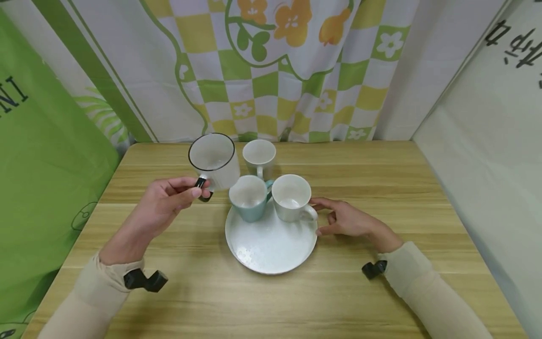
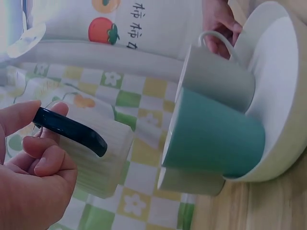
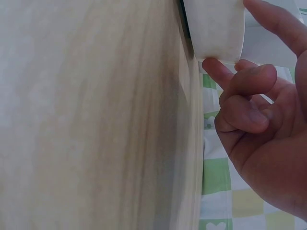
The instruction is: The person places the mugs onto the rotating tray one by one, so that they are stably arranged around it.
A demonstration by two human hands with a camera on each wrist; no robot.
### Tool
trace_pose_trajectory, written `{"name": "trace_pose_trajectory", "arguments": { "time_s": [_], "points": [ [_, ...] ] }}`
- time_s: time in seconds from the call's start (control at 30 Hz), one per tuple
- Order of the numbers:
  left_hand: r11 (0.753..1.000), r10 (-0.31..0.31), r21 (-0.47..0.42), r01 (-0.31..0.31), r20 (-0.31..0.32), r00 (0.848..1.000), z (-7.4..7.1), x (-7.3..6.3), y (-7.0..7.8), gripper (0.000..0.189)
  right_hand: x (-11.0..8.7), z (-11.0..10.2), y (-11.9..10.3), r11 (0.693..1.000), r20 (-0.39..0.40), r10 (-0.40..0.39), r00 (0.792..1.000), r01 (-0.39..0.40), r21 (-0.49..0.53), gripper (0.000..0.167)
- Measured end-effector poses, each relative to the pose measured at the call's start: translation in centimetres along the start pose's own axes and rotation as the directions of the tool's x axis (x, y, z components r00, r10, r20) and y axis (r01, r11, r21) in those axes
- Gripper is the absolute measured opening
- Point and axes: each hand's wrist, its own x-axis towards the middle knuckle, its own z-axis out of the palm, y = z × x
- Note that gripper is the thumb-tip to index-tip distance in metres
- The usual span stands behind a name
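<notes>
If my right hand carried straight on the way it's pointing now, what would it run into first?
Most likely the side of the white tray: the right hand is right at its rim, perhaps touching. Just beyond stands the white cup, though exact depth is unclear.

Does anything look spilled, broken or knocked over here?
Nothing stands out. The teal mug and the white mug beside it stand upright on the round tray, with no spill or damage visible. The black-rimmed mug is held up in the left hand.

Checkered curtain (image 1: 292,94) behind wooden table (image 1: 195,292)
</notes>
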Motion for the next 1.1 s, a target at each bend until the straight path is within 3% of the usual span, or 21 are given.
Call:
{"name": "trace_pose_trajectory", "arguments": {
  "time_s": [0.43, 0.6, 1.1],
  "points": [
    [0.987, -0.009, 0.162, -0.004, 0.080, 0.997, 3.0, -1.4, 0.5, 0.017, 0.0, 0.0, 0.1, 1.000, -0.002, -0.006, 1.000, 0.006, -0.018, 0.085],
    [0.990, -0.002, 0.142, -0.020, 0.148, 0.989, 4.1, -1.8, 0.2, 0.017, 0.0, 0.0, 0.2, 1.000, 0.001, -0.007, 1.000, 0.007, -0.027, 0.086],
    [0.998, -0.047, 0.043, 0.037, 0.276, 0.960, 6.9, -2.4, -1.7, 0.030, -0.2, -0.1, -0.3, 0.998, 0.002, -0.003, 1.000, 0.003, -0.058, 0.086]
  ]
}}
